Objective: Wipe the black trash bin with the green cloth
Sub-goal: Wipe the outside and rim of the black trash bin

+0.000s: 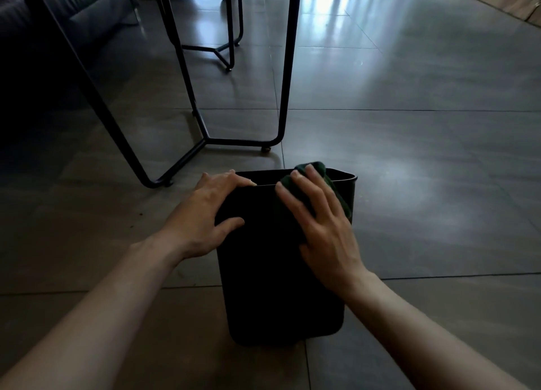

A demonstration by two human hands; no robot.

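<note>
One black bin (281, 287) on glossy grey tiles (424, 184), near metal table legs (287, 67).

Bin (281, 287) on floor (424, 155), before table legs (205, 137)

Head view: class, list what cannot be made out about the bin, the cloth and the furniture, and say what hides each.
Inside of the black trash bin: hidden by its near wall, head view.
Most of the green cloth: covered by the right hand pressing it.
Bin's left corner: under the left hand gripping the rim.
Tabletop above the black metal legs: cut off by the top edge.
Dirt on the bin: too dark.
</note>
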